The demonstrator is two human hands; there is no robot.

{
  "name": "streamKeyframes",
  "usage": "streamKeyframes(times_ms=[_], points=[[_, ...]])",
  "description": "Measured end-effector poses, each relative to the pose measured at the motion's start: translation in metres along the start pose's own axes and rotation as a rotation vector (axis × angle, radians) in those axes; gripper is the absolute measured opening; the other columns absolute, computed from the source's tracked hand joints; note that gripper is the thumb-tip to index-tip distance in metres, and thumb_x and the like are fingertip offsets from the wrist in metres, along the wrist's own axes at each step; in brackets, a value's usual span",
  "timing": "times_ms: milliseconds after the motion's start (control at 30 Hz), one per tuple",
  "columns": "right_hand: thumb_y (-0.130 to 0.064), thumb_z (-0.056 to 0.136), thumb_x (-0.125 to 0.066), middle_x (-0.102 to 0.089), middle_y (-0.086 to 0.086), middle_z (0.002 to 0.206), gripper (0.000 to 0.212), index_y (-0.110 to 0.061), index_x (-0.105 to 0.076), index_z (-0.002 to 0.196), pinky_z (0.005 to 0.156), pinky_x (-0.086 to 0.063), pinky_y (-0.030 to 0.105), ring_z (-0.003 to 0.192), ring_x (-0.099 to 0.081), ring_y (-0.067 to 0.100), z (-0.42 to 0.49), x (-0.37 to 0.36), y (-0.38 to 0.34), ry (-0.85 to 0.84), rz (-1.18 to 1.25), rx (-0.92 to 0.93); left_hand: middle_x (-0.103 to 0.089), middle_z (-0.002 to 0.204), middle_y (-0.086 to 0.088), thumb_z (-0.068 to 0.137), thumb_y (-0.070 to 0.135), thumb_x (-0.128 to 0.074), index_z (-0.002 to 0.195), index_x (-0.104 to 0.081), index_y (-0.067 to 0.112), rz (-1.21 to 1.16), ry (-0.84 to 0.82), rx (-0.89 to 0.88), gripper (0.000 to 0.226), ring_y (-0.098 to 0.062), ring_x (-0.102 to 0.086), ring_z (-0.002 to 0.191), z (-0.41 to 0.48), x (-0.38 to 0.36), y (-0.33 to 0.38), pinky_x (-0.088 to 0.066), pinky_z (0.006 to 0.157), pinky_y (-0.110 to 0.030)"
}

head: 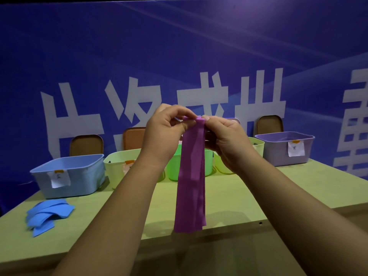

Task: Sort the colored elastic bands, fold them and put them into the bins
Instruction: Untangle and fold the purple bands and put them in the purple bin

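A purple elastic band point(191, 182) hangs folded in several layers in front of me, its lower end level with the table's front edge. My left hand point(165, 134) and my right hand point(225, 140) both pinch its top fold, held up above the bins. A row of bins stands at the back of the table: a blue bin point(79, 176), a pale yellow bin point(117, 166), a green bin point(173, 168), another pale bin point(257, 145) and a purple bin point(278, 150). A pile of blue bands point(47, 214) lies at the front left.
The green table point(258, 196) ends at a front edge just under the hanging band. Brown lids point(86, 145) lean against the blue printed wall behind the bins. White paper labels are stuck on the blue and purple bins.
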State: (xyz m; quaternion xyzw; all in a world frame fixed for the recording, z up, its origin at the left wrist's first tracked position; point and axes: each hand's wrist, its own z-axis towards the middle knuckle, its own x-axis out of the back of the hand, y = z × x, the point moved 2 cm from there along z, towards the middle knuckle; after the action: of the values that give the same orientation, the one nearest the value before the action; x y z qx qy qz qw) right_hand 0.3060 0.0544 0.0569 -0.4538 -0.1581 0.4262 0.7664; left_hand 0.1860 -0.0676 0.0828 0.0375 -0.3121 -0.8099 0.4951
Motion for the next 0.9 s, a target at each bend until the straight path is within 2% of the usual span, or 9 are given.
streamKeyframes(times_ms=[67,233,400,467,533,600,700,800,900], points=[[-0.027,0.109,-0.061,-0.079,0.019,0.106,0.034,0.000,-0.076,0.121,0.088,-0.065,0.040,0.099,-0.077,0.030,0.000,0.000,-0.001,-0.002,-0.012,0.005,-0.062,0.107,0.006,0.096,0.021,-0.079,0.105,-0.076,0.032,0.014,0.010,0.004,0.014,-0.009,-0.067,0.098,0.001,0.000,0.000,-0.066,0.074,-0.026],[-0.030,0.111,-0.057,-0.079,0.020,0.111,0.033,-0.006,-0.077,0.122,0.092,-0.065,0.041,0.107,-0.077,0.034,-0.001,-0.001,-0.002,-0.015,-0.056,0.006,-0.067,0.105,0.005,0.094,0.026,-0.082,0.125,-0.067,0.025,-0.010,0.053,0.128,0.035,-0.010,-0.069,0.096,0.003,0.000,-0.004,-0.063,0.068,-0.022],[-0.030,0.113,-0.052,-0.080,0.017,0.109,0.035,-0.008,-0.077,0.123,0.091,-0.064,0.038,0.107,-0.078,0.030,-0.004,0.001,-0.001,-0.014,-0.073,-0.015,-0.077,0.096,0.009,0.094,0.030,-0.081,0.110,-0.078,0.026,-0.011,0.009,0.182,0.017,-0.004,-0.072,0.086,0.001,0.001,-0.007,-0.058,0.063,-0.015],[-0.034,0.113,-0.051,-0.080,0.017,0.108,0.037,-0.008,-0.078,0.121,0.096,-0.063,0.043,0.109,-0.077,0.031,-0.005,0.001,0.001,-0.006,-0.067,-0.035,-0.077,0.091,0.011,0.092,0.034,-0.083,0.104,-0.077,0.030,0.009,0.015,0.194,0.014,0.001,-0.070,0.084,0.002,0.002,-0.009,-0.059,0.064,-0.017],[-0.035,0.114,-0.050,-0.081,0.015,0.106,0.038,-0.010,-0.078,0.117,0.099,-0.061,0.044,0.110,-0.076,0.030,-0.006,0.001,0.001,-0.001,-0.053,-0.055,-0.076,0.090,0.011,0.091,0.036,-0.084,0.101,-0.074,0.031,0.028,0.014,0.190,0.014,-0.002,-0.070,0.085,0.003,0.002,-0.010,-0.063,0.071,-0.022],[-0.033,0.115,-0.048,-0.081,0.010,0.099,0.036,-0.012,-0.077,0.111,0.095,-0.062,0.040,0.104,-0.078,0.025,-0.006,0.000,0.001,0.012,-0.022,-0.066,-0.075,0.092,0.010,0.092,0.036,-0.082,0.101,-0.071,0.031,0.014,0.003,0.180,0.015,-0.007,-0.072,0.090,0.002,0.001,-0.009,-0.065,0.076,-0.026],[-0.033,0.114,-0.050,-0.079,0.006,0.092,0.033,-0.013,-0.076,0.107,0.087,-0.060,0.033,0.092,-0.077,0.017,-0.007,-0.001,0.003,0.009,-0.043,-0.054,-0.075,0.096,0.007,0.093,0.032,-0.081,0.104,-0.071,0.027,-0.072,0.008,0.179,0.016,-0.014,-0.074,0.094,0.001,0.000,-0.007,-0.067,0.075,-0.029],[-0.039,0.112,-0.053,-0.080,0.011,0.111,0.034,-0.016,-0.076,0.121,0.103,-0.060,0.043,0.112,-0.075,0.027,-0.007,-0.002,0.008,-0.013,-0.094,-0.048,-0.074,0.095,0.006,0.094,0.030,-0.082,0.104,-0.073,0.025,-0.092,0.029,0.166,0.015,-0.012,-0.073,0.093,0.001,0.000,-0.007,-0.065,0.073,-0.025],[-0.040,0.113,-0.051,-0.080,0.008,0.110,0.032,-0.023,-0.076,0.122,0.105,-0.059,0.045,0.114,-0.074,0.027,-0.008,-0.004,0.009,-0.001,-0.122,-0.035,-0.075,0.095,0.007,0.094,0.027,-0.081,0.106,-0.073,0.024,-0.090,0.026,0.161,0.015,-0.007,-0.072,0.090,0.002,0.001,-0.009,-0.064,0.074,-0.024]])
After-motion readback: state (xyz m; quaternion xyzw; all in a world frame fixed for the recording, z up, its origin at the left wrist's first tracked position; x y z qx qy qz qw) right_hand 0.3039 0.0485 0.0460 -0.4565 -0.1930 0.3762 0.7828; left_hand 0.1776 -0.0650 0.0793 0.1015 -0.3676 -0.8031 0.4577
